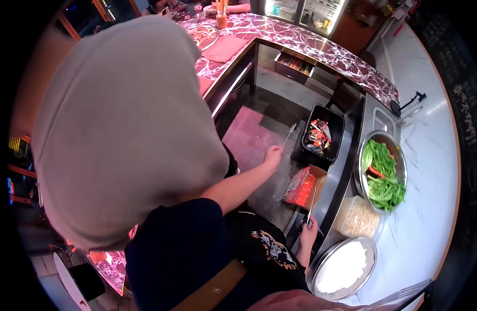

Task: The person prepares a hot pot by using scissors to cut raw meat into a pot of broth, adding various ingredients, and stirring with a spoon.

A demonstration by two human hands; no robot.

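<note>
My left hand (273,157) is stretched out over the floor, its fingers closed on a thin, pale stick-like thing (288,136) that points up towards the black bin (338,145). My right hand (308,231) is close to the steel counter edge, holding a slender metal tool (312,206) with a dark handle, perhaps scissors. That tool's far end reaches over an open cardboard box (319,180) of red packets (306,189). The bin holds crumpled red and black wrappers (318,137). Large grey fabric (125,128) hides much of the left.
Along the counter at right are a steel bowl of leafy greens (385,175), a plastic tub of pale shreds (359,219) and a round bowl of white food (343,264). A sink (384,118) lies beyond. Red marble counter (339,54) curves behind, with an open drawer (294,68) below and people at its far side.
</note>
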